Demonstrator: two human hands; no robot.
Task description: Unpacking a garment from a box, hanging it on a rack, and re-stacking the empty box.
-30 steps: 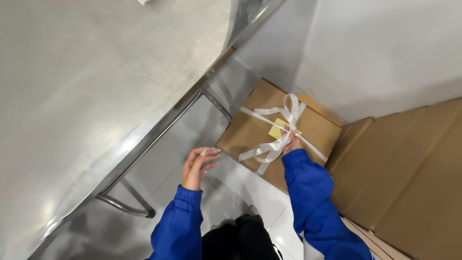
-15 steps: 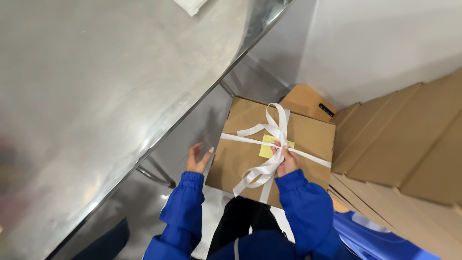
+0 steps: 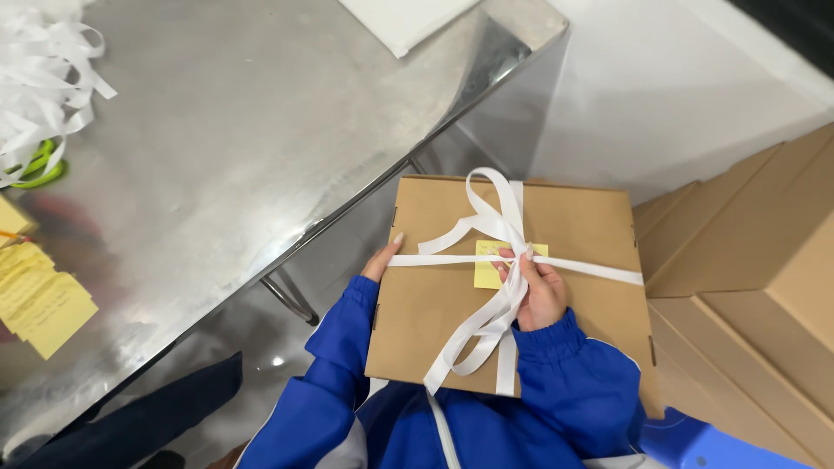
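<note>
The right hand pinches the white ribbon atop the brown box; the left hand, fingers extended, steadies its left edge.

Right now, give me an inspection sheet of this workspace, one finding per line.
Surface: bare metal table, shiny, to the left of the person.
Job's things: brown cardboard box, lid shut, tied with a white ribbon in a bow; a yellow note sits under the ribbon.
Clutter: loose white ribbon pile over a green tool, yellow notes, white sheet.
Grippers: left hand on the box's left edge; right hand on the lid, fingers at the knot.
Cables: nothing seen.
Surroundings: more brown boxes at right, white wall, blue seat edge.
</note>
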